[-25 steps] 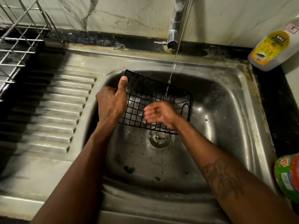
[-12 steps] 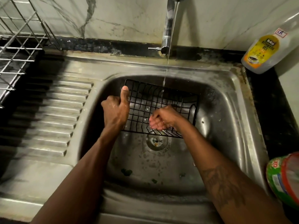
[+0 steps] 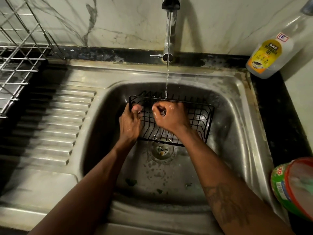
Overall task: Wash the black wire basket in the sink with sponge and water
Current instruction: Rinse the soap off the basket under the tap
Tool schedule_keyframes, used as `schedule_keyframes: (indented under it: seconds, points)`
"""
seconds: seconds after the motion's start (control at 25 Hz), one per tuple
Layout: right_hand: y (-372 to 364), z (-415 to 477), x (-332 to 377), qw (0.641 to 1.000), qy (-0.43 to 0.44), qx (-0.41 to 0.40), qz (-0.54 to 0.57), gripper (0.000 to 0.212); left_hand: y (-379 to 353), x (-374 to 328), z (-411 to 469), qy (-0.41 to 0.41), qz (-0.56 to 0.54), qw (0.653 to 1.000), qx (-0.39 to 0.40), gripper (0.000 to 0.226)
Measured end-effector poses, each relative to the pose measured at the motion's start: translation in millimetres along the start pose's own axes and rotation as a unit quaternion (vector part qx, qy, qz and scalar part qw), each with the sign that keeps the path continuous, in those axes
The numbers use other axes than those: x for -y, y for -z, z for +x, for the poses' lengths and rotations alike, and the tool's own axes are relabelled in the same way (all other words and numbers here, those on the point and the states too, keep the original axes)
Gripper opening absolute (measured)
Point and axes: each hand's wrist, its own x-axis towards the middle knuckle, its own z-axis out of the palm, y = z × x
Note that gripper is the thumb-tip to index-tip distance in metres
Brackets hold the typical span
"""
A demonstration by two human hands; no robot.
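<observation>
The black wire basket (image 3: 196,116) is held over the drain inside the steel sink (image 3: 237,126), open side up. My left hand (image 3: 130,122) grips its left wall, thumb inside the wires. My right hand (image 3: 171,116) lies inside the basket with its fingers curled against the far rim; whether it holds anything I cannot tell. A thin stream of water (image 3: 167,70) falls from the tap (image 3: 169,31) onto the far rim beside my right hand. No sponge is visible.
A ribbed draining board (image 3: 50,126) lies left of the basin, with a metal dish rack (image 3: 18,61) above it. A dishwash gel bottle (image 3: 269,53) stands at the back right. A green and red tub (image 3: 294,185) sits at the right edge. Green scraps lie near the drain (image 3: 162,150).
The basket has tipped flatter and shifted toward the tap. My right hand moved from its near side up to the far rim. My left hand stays on the left wall.
</observation>
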Motion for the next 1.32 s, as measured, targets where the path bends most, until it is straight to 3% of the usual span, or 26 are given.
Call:
schedule_keyframes:
  seconds: [0.08, 0.16, 0.28, 0.36, 0.44, 0.56, 0.68, 0.76, 0.84, 0.92, 1.0, 1.04, 1.08, 1.12, 1.16, 1.2, 1.24, 1.32]
  points:
    - [-2.3, -3.5, 3.7, 0.994, 0.103, -0.043, -0.008, 0.016, -0.2, -0.5, -3.7, 0.009, -0.024, 1.0, -0.012, 0.028]
    - [-10.6, -7.0, 9.5, 0.986, 0.136, -0.096, 0.001, 0.023, 0.6, 1.9, -0.5, 0.017, -0.07, 0.997, -0.033, 0.024]
    - [-18.3, -11.9, 43.3, 0.984, -0.008, -0.086, 0.157, 0.029, -5.0, 7.0, 4.7, 0.058, -0.098, 0.992, -0.048, 0.017]
    - [-21.0, -10.6, 61.4, 0.927, -0.159, -0.1, 0.323, 0.031, -9.1, 13.6, 4.3, 0.043, -0.039, 0.997, -0.051, 0.02]
    - [-16.7, -4.9, 64.6, 0.864, -0.261, -0.131, 0.409, 0.038, -11.2, 17.9, 2.6, 0.026, 0.001, 0.999, -0.037, 0.024]
    - [-5.9, -1.0, 61.7, 0.858, -0.307, -0.123, 0.394, 0.043, -10.7, 11.6, -1.8, 0.025, 0.073, 0.997, -0.01, 0.021]
    - [8.3, 0.5, 72.6, 0.821, -0.379, -0.088, 0.418, 0.035, -6.3, 11.3, -1.4, 0.011, 0.093, 0.996, 0.016, 0.018]
    - [21.0, 6.7, 77.3, 0.793, -0.432, -0.038, 0.427, 0.032, -1.5, 5.1, 2.8, 0.04, 0.084, 0.996, -0.013, 0.019]
    - [31.0, 12.3, 78.5, 0.773, -0.46, 0.007, 0.437, 0.029, 6.3, -8.7, 5.3, 0.049, 0.12, 0.987, -0.092, 0.031]
    - [39.5, 15.9, 81.4, 0.751, -0.465, 0.047, 0.466, 0.028, 14.4, -20.5, 7.0, -0.006, 0.141, 0.983, -0.121, 0.023]
    - [48.3, 19.6, 85.1, 0.728, -0.441, 0.091, 0.517, 0.03, 17.3, -21.9, 10.7, -0.082, 0.223, 0.97, -0.057, 0.023]
    - [54.1, 22.7, 86.1, 0.738, -0.412, 0.093, 0.527, 0.03, 16.9, -19.0, 14.4, -0.101, 0.277, 0.955, -0.028, 0.02]
    - [57.6, 26.1, 84.5, 0.775, -0.368, 0.069, 0.509, 0.029, 16.3, -16.7, 17.2, -0.1, 0.305, 0.947, -0.016, 0.019]
    - [59.6, 28.9, 81.5, 0.843, -0.306, 0.035, 0.442, 0.029, 16.0, -16.1, 18.4, -0.088, 0.301, 0.949, -0.011, 0.019]
    - [60.5, 30.6, 74.1, 0.928, -0.22, 0.006, 0.302, 0.03, 15.1, -16.5, 19.0, -0.084, 0.284, 0.955, -0.001, 0.018]
    - [58.9, 30.4, 64.9, 0.985, -0.127, 0.014, 0.119, 0.034, 14.2, -19.0, 18.9, -0.091, 0.27, 0.958, 0.018, 0.016]
    - [54.1, 29.4, 57.8, 0.994, -0.06, 0.082, -0.046, 0.04, 13.3, -19.4, 20.0, -0.113, 0.26, 0.958, 0.039, 0.013]
    - [37.0, 27.2, 46.8, 0.937, -0.054, 0.25, -0.239, 0.053, 11.6, -16.5, 21.0, -0.181, 0.253, 0.947, 0.086, 0.01]
